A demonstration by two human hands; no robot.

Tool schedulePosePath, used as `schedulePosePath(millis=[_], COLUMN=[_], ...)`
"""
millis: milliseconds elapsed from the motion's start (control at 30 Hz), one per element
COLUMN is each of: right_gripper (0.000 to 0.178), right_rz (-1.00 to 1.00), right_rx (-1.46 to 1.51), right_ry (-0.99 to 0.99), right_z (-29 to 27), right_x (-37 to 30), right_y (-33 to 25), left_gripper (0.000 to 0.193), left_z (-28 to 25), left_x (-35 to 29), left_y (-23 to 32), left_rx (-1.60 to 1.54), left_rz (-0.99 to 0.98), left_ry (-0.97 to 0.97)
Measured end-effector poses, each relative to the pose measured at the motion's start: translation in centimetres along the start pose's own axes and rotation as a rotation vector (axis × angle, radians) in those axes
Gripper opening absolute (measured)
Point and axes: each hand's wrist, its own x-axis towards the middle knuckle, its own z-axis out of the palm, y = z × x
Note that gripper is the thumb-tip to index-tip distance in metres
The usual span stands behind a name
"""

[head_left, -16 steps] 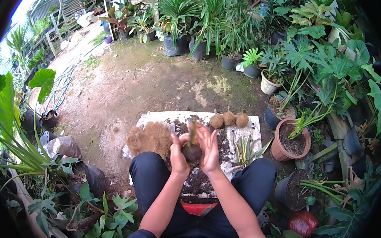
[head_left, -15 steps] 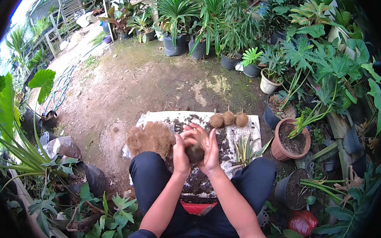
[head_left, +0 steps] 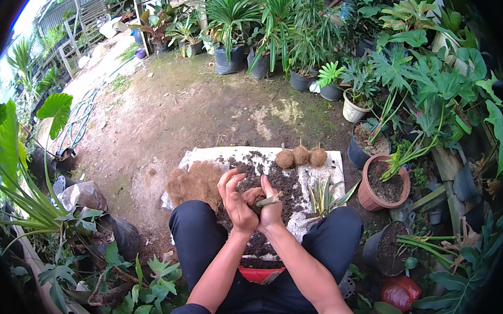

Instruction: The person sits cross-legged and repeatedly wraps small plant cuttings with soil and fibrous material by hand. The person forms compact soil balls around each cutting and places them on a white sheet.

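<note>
Between my cupped palms sits a dark soil ball, mostly hidden by the fingers, with a short greenish leaf piece [head_left: 267, 201] sticking out to the right. My left hand [head_left: 238, 208] presses on its left side, fingers curled upward. Around the lower right side wraps my right hand [head_left: 271, 210], thumb up. Beneath both hands, loose dark soil [head_left: 285, 190] covers part of a white sheet [head_left: 334, 172]. A mat of brown coconut fibre [head_left: 193, 185] lies on the sheet's left. Three round fibre balls [head_left: 301, 155] with short stems line its far right edge. Variegated snake plant leaves [head_left: 323, 197] rest nearer my right knee.
Something red [head_left: 260, 275] shows between my legs. A terracotta-coloured pot [head_left: 383, 183] and other potted plants crowd the right side. More black pots [head_left: 230, 60] stand along the back. Leafy plants and a plastic bag [head_left: 83, 196] are at the left, a hose [head_left: 82, 118] farther off.
My hands have turned around the soil ball and drawn slightly closer together. The greenish leaf piece now points out to the right. Things on the sheet stay in place.
</note>
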Motion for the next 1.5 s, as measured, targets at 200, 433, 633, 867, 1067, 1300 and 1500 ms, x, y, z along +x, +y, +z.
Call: schedulePosePath(millis=[200, 433, 633, 867, 1067, 1300, 1500], right_gripper=[0.054, 0.050, 0.055, 0.052, 0.045, 0.042, 0.035], right_rz=[-0.053, -0.164, -0.163, -0.212, -0.700, -0.842, -0.806], right_rx=[0.209, 0.278, 0.460, 0.199, -1.044, -1.337, -1.087], right_ry=[0.061, 0.119, 0.146, 0.193, -0.068, -0.279, -0.324], right_z=[-0.4, -1.7, -2.5, -2.1, 1.3, 0.3, 0.6], right_x=[1.2, 1.7, 1.5, 1.9, -0.5, 0.4, 0.4], right_y=[-1.9, -5.5, -7.1, -5.1, -1.8, -1.7, 0.5], left_gripper=[0.065, 0.051, 0.031, 0.037, 0.054, 0.044, 0.038], left_z=[0.8, 0.3, -0.9, 0.0, 1.0, -0.6, -1.2], left_x=[-0.2, 0.0, -1.6, 0.2, -0.6, -0.2, -0.1], left_y=[-1.9, -3.8, -2.1, -1.8, -1.2, -2.0, -2.0], left_rx=[-0.226, 0.575, 0.963, -0.020, -0.719, -0.945, -0.781], left_rz=[-0.358, -0.555, -0.168, -0.514, -0.621, -0.987, -0.959], left_ry=[0.016, -0.648, -1.096, -0.584, -0.086, 0.101, 0.228])
